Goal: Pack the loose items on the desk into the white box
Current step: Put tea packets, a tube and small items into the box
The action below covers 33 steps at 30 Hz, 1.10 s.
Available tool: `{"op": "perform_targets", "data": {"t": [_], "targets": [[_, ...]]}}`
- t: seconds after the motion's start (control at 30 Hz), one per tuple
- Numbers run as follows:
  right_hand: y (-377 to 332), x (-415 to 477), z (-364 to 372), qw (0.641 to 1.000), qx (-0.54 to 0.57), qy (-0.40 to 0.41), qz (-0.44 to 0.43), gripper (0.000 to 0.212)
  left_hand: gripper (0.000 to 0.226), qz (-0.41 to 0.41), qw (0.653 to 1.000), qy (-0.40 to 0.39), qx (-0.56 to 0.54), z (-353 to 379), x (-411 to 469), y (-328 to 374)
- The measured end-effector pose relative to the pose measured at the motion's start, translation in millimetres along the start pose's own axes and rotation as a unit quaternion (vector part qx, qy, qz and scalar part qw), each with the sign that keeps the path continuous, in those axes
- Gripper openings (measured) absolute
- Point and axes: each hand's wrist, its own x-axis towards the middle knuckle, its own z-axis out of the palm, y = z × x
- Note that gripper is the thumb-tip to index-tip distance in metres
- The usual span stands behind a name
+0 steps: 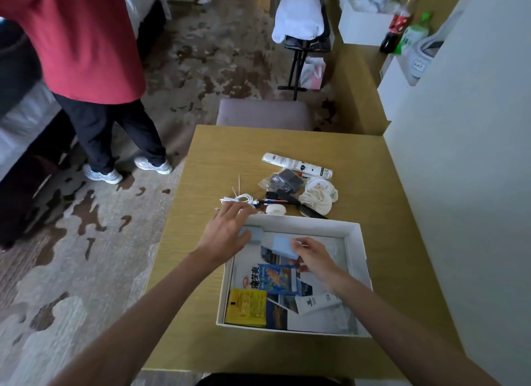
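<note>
Both hands work over the white box [355, 242], which sits at the near edge of the desk [373, 184]. The left hand [230, 230] is at the box's far left corner, its grip clamped on a grey-blue block [256, 234] with the thumb on its near face. The right hand [314, 259] is over the middle of the box, its grip pinched on a pale blue block [281, 246]. Both blocks are over the box, but motion blur hides whether either touches the bottom. Already inside, on a printed sheet [324, 319]: a yellow packet [245, 308] in the near left corner, a blue snack packet [280, 275] and a small tube [316, 301]. Not yet packed, in a heap just beyond the box's far wall: white cable [238, 198], pen [273, 201], white case [275, 209], black comb [313, 213], cloth pouch [317, 197], dark bag [283, 181] and long white tube [296, 164]. Risks as I judge them: the left block is right at the wall, so a release could leave it perched on the rim or tipped out onto the desk. The left fingers are close to the cable and could snag it or drag it into the case. Dropping the right block on the slick snack packet could let it slide. The heap is tangled, so pulling one item may shift the rest.
</note>
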Motion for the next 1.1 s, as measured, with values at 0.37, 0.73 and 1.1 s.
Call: {"op": "perform_targets", "data": {"t": [0.37, 0.73, 1.1], "targets": [[-13, 20, 28, 0.997, -0.014, 0.070, -0.003, 0.016, 0.046, -0.113, 0.991, -0.039, -0.057, 13, -15, -20], [-1, 24, 39, 0.983, 0.043, 0.178, -0.032, 0.032, 0.044, -0.127, 0.987, -0.065, -0.076, 20, -14, -23], [1, 26, 43, 0.977, 0.032, 0.210, -0.036, 0.024, 0.044, -0.143, 0.981, -0.067, -0.114, 20, -11, -24]]}}
